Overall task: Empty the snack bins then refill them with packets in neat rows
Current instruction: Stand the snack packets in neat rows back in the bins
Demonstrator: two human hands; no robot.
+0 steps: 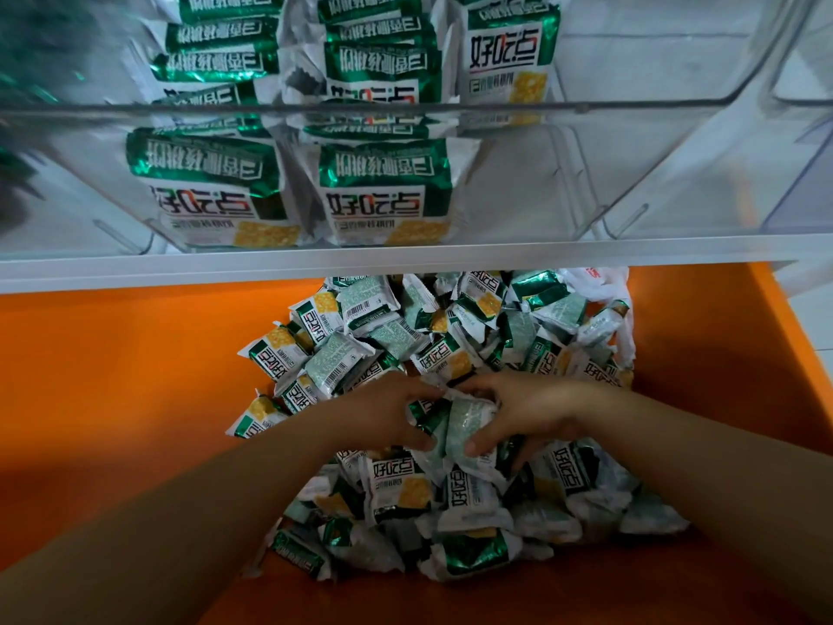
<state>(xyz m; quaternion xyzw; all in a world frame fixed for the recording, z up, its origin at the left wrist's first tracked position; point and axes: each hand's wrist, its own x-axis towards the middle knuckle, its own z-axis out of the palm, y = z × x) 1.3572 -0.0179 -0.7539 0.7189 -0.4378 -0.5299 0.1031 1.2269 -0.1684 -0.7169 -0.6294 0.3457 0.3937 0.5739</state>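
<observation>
A heap of green-and-white snack packets (441, 349) lies on an orange surface (112, 376). Over the heap, my left hand (387, 412) and my right hand (523, 412) together grip a small stack of packets (459, 426), one hand on each side, fingers curled round it. Above, a clear plastic bin (586, 173) on a white shelf holds packets standing in rows (387, 191): two rows fill its left and middle, and a third row (509, 51) sits further back. The right part of that bin holds no packets.
The white shelf edge (405, 259) runs across the view just above the heap. A white plastic bag (599, 281) lies at the heap's far right. An orange side wall (784, 336) rises at the right. Another clear bin (807, 60) stands at the upper right.
</observation>
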